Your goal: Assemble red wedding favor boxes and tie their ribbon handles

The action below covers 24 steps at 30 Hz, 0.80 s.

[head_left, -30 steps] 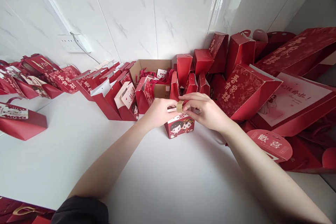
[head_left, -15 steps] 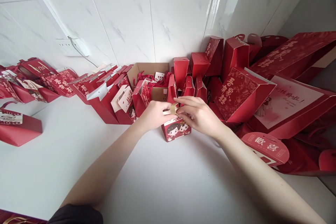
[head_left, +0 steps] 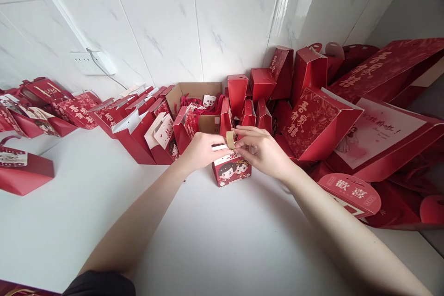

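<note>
A small red gift box (head_left: 231, 172) with two cartoon faces on its front stands on the white table (head_left: 215, 240). Both hands meet over its top. My left hand (head_left: 201, 150) is closed on the box's left top edge. My right hand (head_left: 265, 150) pinches a small gold loop (head_left: 230, 139), like a handle or ribbon, at the box's top. The top of the box is mostly hidden under my fingers.
A brown cardboard box (head_left: 194, 97) with red items sits behind. Folded red boxes (head_left: 138, 125) line the wall to the left, stacked red boxes (head_left: 263, 85) and large red bags (head_left: 319, 122) crowd the right. A wall socket (head_left: 92, 62) is at the left.
Hands and box stay almost in place. The gold loop has turned more upright between my fingers.
</note>
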Each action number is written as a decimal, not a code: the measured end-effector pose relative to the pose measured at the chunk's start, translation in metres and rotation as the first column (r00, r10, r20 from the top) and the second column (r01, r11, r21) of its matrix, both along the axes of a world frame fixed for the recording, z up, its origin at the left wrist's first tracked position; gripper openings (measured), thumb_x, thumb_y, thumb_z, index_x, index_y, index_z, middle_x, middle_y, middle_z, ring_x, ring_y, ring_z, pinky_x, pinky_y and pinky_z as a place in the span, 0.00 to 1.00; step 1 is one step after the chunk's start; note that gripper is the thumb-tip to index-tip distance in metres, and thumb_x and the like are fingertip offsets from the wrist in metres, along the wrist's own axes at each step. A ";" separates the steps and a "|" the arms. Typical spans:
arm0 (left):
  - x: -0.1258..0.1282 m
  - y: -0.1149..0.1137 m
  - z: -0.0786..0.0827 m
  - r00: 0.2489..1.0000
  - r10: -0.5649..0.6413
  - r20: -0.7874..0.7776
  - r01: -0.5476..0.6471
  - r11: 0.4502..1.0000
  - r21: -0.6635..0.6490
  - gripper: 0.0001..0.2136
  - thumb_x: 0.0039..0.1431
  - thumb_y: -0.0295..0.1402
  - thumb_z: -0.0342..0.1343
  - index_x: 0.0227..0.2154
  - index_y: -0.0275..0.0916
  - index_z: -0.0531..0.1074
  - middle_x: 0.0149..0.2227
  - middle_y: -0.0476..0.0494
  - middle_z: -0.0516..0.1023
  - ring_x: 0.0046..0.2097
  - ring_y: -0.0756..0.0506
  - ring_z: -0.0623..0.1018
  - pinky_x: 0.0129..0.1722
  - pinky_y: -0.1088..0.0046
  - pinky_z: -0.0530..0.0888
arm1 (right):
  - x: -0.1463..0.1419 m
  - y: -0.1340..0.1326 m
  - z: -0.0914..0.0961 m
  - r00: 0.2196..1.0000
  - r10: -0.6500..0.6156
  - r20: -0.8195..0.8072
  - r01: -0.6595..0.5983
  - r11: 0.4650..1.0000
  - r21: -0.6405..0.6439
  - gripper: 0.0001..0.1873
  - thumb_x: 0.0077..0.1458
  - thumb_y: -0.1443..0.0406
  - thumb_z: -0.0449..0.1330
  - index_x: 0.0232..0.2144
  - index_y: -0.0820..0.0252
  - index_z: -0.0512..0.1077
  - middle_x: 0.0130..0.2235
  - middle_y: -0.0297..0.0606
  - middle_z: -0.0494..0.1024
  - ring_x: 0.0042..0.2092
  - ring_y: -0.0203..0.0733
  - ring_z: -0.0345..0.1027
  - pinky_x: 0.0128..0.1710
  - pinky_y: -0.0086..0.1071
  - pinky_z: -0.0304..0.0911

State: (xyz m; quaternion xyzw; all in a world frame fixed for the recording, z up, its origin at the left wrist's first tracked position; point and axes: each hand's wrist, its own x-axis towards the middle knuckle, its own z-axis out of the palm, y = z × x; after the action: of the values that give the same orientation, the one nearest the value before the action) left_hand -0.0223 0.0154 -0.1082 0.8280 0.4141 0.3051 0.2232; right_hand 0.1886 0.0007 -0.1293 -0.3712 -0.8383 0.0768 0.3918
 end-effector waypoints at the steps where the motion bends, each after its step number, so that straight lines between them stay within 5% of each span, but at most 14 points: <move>1: 0.000 0.000 0.000 1.000 -0.002 -0.003 0.002 1.000 0.015 0.09 0.54 0.38 0.61 0.29 0.38 0.80 0.32 0.49 0.82 0.37 0.44 0.80 0.35 0.74 0.73 | -0.001 0.000 0.000 1.000 -0.006 -0.024 0.005 1.000 -0.016 0.05 0.58 0.68 0.61 0.32 0.56 0.77 0.53 0.43 0.78 0.60 0.50 0.67 0.57 0.50 0.64; 8: 0.001 0.000 -0.001 1.000 0.016 -0.007 -0.016 0.999 0.044 0.10 0.55 0.39 0.61 0.27 0.37 0.79 0.26 0.49 0.79 0.31 0.48 0.76 0.28 0.76 0.67 | -0.007 -0.002 0.000 0.990 -0.029 -0.140 0.020 0.997 -0.070 0.05 0.56 0.70 0.62 0.31 0.57 0.78 0.50 0.44 0.80 0.54 0.48 0.72 0.52 0.43 0.70; 15: 0.004 0.000 -0.005 0.995 0.102 0.020 -0.103 0.994 0.027 0.12 0.56 0.41 0.60 0.32 0.38 0.81 0.28 0.52 0.79 0.28 0.52 0.70 0.28 0.77 0.64 | -0.009 -0.001 -0.007 0.994 -0.106 0.006 0.104 0.986 0.127 0.02 0.57 0.69 0.62 0.34 0.57 0.73 0.54 0.42 0.75 0.55 0.50 0.68 0.53 0.47 0.64; 19: 0.005 -0.001 -0.005 0.994 0.113 0.006 -0.113 0.993 0.026 0.13 0.56 0.44 0.60 0.30 0.38 0.81 0.25 0.52 0.78 0.28 0.51 0.71 0.27 0.76 0.64 | -0.009 -0.001 -0.009 0.976 -0.190 0.105 0.161 0.958 0.237 0.04 0.59 0.65 0.62 0.38 0.56 0.73 0.45 0.43 0.76 0.46 0.51 0.68 0.44 0.47 0.64; 24: 0.007 -0.002 -0.003 0.992 0.109 0.056 -0.107 0.993 -0.049 0.13 0.55 0.42 0.61 0.31 0.37 0.81 0.29 0.49 0.81 0.33 0.47 0.77 0.31 0.76 0.69 | -0.010 -0.002 -0.012 0.999 0.005 0.041 -0.010 0.992 0.128 0.06 0.64 0.65 0.56 0.43 0.55 0.71 0.39 0.41 0.77 0.40 0.45 0.70 0.39 0.39 0.68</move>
State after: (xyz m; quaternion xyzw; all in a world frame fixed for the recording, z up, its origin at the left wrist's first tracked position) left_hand -0.0150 0.0130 -0.1114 0.7899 0.4584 0.3312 0.2372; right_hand 0.1788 -0.0012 -0.1417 -0.3436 -0.8507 0.0169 0.3974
